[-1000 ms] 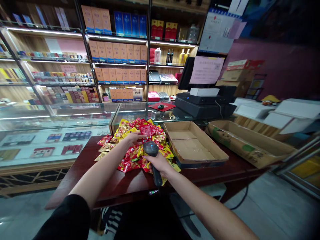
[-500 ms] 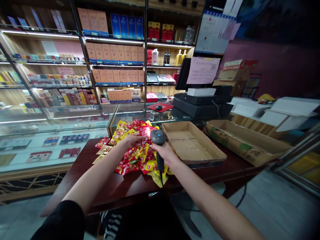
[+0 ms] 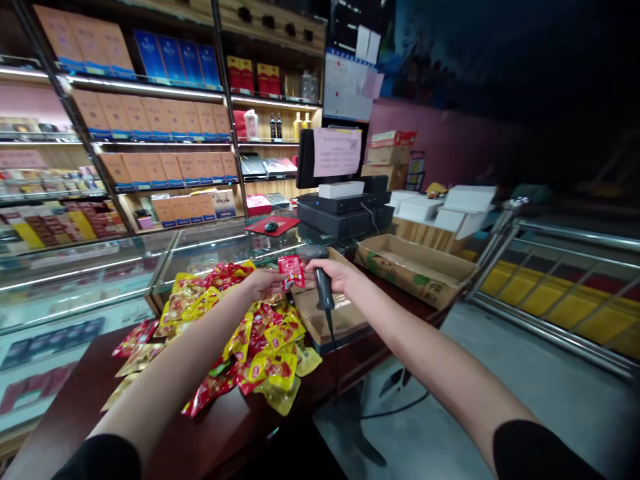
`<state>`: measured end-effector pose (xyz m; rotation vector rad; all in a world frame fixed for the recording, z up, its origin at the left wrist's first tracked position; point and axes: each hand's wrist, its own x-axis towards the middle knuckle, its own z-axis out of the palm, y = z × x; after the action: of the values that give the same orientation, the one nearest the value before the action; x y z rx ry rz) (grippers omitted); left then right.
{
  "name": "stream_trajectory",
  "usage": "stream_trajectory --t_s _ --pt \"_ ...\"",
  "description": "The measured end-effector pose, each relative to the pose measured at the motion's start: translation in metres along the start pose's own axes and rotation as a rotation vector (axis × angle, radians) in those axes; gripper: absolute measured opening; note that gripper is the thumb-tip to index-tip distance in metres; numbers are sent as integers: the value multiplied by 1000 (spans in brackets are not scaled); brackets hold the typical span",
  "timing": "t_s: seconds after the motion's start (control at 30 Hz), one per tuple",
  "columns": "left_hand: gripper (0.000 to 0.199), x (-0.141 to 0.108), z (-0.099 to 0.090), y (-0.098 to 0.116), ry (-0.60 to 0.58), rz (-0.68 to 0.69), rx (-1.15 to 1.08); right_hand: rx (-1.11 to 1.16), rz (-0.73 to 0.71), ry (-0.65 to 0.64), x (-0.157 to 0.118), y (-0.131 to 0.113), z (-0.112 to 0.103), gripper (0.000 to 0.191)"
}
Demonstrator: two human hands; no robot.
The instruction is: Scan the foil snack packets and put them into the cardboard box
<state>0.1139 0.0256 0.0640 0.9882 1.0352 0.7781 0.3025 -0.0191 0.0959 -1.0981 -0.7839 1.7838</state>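
On the dark table (image 3: 65, 393), over at eight o'clock, sprawled a bright heap of snack packets (image 3: 253, 340)! The left hand (image 3: 265, 283) reached over it, fingers pinching a small red packet (image 3: 291, 270), held up just off centre, between seven and eight. And right beside it, at the packet's two o'clock, sat the head of the scanner (image 3: 324, 290), its handle wrapped by the right hand (image 3: 336, 273)! A shallow cardboard box (image 3: 347, 317) lay below at six, a longer carton (image 3: 425, 283) toward four.

Left hand (image 3: 265, 284) apparently holds 1 packet (image 3: 291, 271).
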Motion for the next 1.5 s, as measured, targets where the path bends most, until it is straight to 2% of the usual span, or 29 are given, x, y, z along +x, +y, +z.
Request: stream_trajectory --t_s 0.13,0.23,0.3,0.4,0.53,0.67,0.77,0.93,1.07,1.17,1.27,1.37,1.5 --pt "13 32 48 0 -69 -18 21 17 -14 82 2 -21 -48 10" --pt "15 51 75 -3 -84 -19 52 -11 -24 158 3 -31 -74 11" --pt "18 60 84 -6 -38 -29 92 -39 -35 227 3 -34 -85 11" --pt "21 68 84 -8 14 -49 125 -58 -38 279 6 -35 -93 11" --pt "19 67 67 -8 40 -57 124 -57 -11 257 14 -28 -90 10" --pt "16 54 38 -5 77 -35 122 -53 23 173 24 -17 -69 10" --pt "14 36 10 -2 108 -19 109 -90 39 117 30 -10 -42 10" --pt "16 -9 -43 4 152 19 84 -163 53 41 34 8 19 11" --pt "21 -48 -83 0 183 48 46 -181 103 -64 30 37 64 9" --pt "27 -76 -106 -13 195 58 14 -192 141 -82 26 66 86 8" --pt "30 -101 -119 -30 212 73 -5 -180 165 -89 23 93 96 9" --pt "36 -120 -125 -49 237 127 -3 -150 120 -54 22 113 98 10" --pt "47 -135 -123 -78 318 264 175 -83 33 -4 15 130 93 14"
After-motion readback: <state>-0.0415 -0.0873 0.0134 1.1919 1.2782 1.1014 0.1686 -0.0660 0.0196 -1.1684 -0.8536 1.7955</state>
